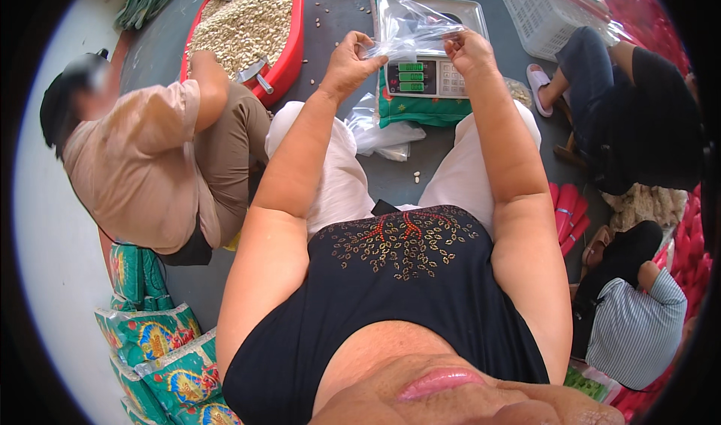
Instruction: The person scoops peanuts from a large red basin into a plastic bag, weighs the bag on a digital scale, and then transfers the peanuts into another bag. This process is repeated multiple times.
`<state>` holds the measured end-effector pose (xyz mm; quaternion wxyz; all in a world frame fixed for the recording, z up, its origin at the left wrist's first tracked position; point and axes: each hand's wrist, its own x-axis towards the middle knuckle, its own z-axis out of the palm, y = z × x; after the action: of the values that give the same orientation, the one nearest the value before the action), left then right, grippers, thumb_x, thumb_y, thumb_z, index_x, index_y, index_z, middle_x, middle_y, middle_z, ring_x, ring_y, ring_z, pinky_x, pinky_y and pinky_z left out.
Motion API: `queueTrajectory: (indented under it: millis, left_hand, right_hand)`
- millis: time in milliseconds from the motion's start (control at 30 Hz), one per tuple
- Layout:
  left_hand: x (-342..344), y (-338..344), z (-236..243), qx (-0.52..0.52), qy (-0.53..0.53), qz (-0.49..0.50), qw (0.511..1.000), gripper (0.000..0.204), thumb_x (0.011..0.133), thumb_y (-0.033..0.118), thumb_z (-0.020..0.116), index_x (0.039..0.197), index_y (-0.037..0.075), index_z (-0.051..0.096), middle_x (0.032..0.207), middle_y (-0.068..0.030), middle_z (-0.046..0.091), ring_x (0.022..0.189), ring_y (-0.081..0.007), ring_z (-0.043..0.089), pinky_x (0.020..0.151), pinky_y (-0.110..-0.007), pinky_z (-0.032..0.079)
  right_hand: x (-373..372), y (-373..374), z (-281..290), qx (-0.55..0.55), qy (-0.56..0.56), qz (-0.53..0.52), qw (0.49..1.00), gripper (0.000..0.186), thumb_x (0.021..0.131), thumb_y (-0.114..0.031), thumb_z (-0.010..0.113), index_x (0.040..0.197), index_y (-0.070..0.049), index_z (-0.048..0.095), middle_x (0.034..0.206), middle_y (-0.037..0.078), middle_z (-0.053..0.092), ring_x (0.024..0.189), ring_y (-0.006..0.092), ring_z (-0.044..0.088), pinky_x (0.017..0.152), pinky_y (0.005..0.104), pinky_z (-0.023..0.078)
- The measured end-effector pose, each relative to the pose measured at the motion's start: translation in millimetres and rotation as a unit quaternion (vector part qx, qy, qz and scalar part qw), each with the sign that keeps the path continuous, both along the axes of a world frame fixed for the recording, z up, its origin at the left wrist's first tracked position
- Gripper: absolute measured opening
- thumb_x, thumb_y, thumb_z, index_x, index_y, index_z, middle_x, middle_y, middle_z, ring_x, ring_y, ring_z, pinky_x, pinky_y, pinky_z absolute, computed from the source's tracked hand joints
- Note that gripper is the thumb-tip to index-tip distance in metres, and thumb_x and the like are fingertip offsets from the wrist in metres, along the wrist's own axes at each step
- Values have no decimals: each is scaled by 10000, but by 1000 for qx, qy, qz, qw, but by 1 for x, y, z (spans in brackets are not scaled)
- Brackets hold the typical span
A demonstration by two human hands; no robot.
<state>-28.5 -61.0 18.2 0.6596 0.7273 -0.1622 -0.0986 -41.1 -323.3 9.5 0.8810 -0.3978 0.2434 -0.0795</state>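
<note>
A clear plastic bag point(409, 36) is stretched between my hands above a digital scale point(443, 79). My left hand point(351, 64) pinches the bag's left side, thumb pointing inward. At its right edge, my right hand point(472, 51) grips the film between thumb and fingers. The bag looks thin and wrinkled, and I cannot make out anything inside it. Below it, the scale has a lit green display and a metal pan point(475, 21), partly hidden by the film. A green printed packet point(420, 111) lies under the scale. Between my knees rests a pile of clear bags point(379, 130).
At the left, a red tub point(294, 45) holds pale beans and a metal scoop point(253, 70). A co-worker point(143, 154) squats beside it. Other people sit at the right, near a white crate point(529, 15). Filled green packets point(161, 335) are stacked lower left. Loose beans dot the floor.
</note>
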Motion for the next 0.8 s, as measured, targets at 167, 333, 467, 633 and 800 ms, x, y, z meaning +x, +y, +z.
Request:
queueTrajectory:
  millis: [167,333,467,633,800]
  left_hand:
    - [7,4,-7,14,147,113,983,135,921,147,576,991,37,542,843,-21,569,735,-127,574,689,-319,560]
    - [49,33,-22,-314,340,211,861,187,960,208,473,962,37,549,740,-68,580,597,-180,586,538,-336,530]
    - [61,42,-30,-302,287,195,888,174,964,241,490,849,118,531,667,-13,542,467,-147,517,394,-278,400]
    - [37,51,-6,-121,215,19,969,133,926,281,609,933,149,615,577,105,419,444,-27,320,395,-205,214]
    - [6,19,-3,36,119,-105,987,253,851,350,709,833,116,616,584,103,404,488,-18,305,436,-222,211]
  right_hand:
    - [-15,9,15,-129,-31,52,990,230,858,-44,513,1077,-50,586,692,51,509,542,123,455,460,247,374]
    - [-29,61,13,-591,-128,196,772,248,785,-170,602,1013,-83,647,700,33,556,627,99,488,534,275,399]
    - [-61,106,11,-736,-146,277,601,375,822,-464,614,920,-104,650,908,157,682,837,387,639,750,454,496]
    - [-21,71,2,-306,19,193,932,335,914,-330,532,858,-14,629,815,101,633,677,216,607,582,355,518]
    - [-8,36,-1,-4,-28,104,994,150,950,-170,511,957,-43,590,754,67,605,662,194,610,631,346,532]
